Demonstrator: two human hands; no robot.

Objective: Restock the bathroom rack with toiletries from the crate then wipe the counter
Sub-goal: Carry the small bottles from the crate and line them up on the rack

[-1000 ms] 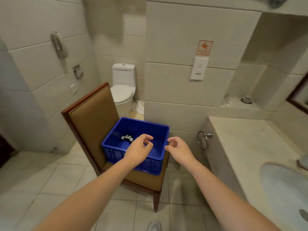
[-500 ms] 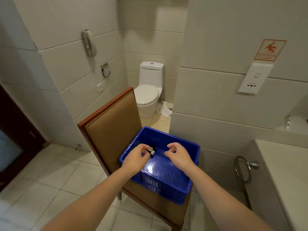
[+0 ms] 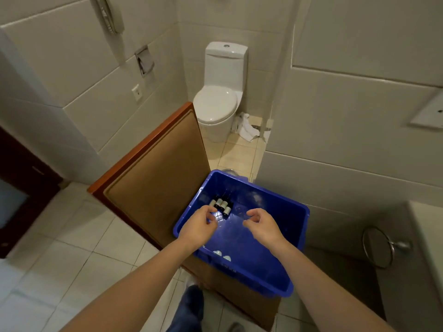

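Note:
A blue plastic crate [image 3: 282, 204] stands on the seat of a brown padded chair [image 3: 153, 178]. Several small dark toiletry bottles with pale caps [image 3: 221, 206] lie together in the crate's far left corner. My left hand [image 3: 199, 226] hovers over the crate's left rim, just short of the bottles, fingers loosely curled and holding nothing. My right hand [image 3: 262, 226] hangs over the crate's middle, fingers loosely curled too, with nothing in it. The rack is out of view.
A white toilet [image 3: 220, 92] stands beyond the chair with crumpled white cloth [image 3: 247, 127] on the floor beside it. The counter edge [image 3: 429, 226] and a chrome towel ring [image 3: 378, 246] are at the right. A tiled wall rises right behind the crate.
The view has moved closer and tilted down over the crate. Both hands have lowered further into the crate, the left one drawing near the bottles.

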